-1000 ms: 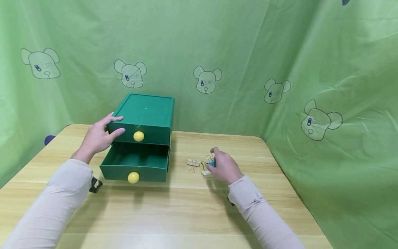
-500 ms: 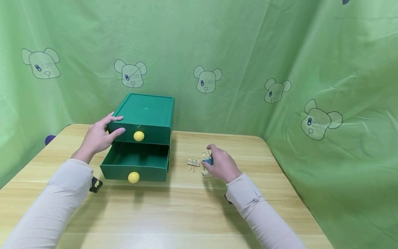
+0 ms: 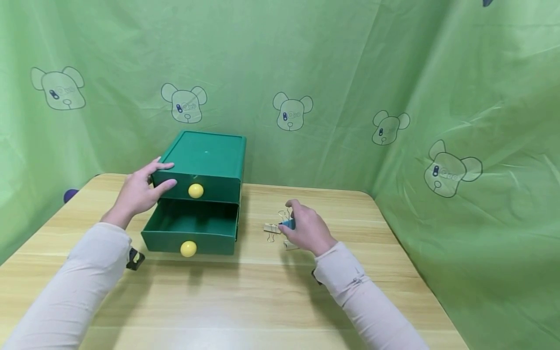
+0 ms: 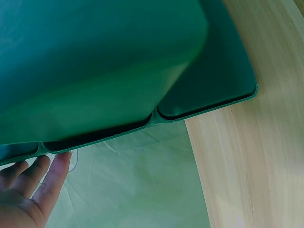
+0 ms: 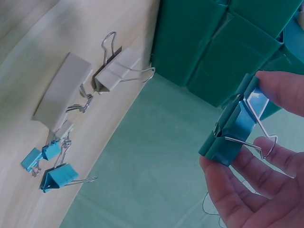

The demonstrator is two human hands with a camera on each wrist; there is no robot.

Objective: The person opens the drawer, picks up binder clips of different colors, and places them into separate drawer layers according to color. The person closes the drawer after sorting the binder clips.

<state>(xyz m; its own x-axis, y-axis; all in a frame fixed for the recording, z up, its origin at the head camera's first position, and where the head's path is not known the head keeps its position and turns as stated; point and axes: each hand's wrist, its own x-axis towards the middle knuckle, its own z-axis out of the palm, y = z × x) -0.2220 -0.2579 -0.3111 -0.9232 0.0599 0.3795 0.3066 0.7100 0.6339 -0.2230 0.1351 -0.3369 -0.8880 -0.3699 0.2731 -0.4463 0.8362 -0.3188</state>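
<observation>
In the head view, a green two-drawer cabinet point(image 3: 205, 153) stands on the left of the table. Its lower drawer point(image 3: 190, 241) is pulled out, while the upper drawer point(image 3: 220, 190) sits in. My left hand point(image 3: 139, 191) rests on the cabinet's front left corner, its fingers fairly straight in the left wrist view. Between thumb and fingers, my right hand point(image 3: 308, 228) pinches a blue binder clip point(image 5: 233, 126) above the table. Below it lie two white binder clips, one point(image 5: 62, 90) larger in the right wrist view and another point(image 5: 116, 71) nearer the cabinet.
Several smaller clips, among them a blue binder clip point(image 5: 61, 175), lie near the white ones. Yellow round knobs point(image 3: 188, 249) stick out from the drawer fronts. A green curtain point(image 3: 332, 97) hangs behind and to the right of the wooden table point(image 3: 245, 301).
My right hand has moved left and slightly up, carrying the blue binder clip toward the cabinet. The left hand and both drawers have stayed put.
</observation>
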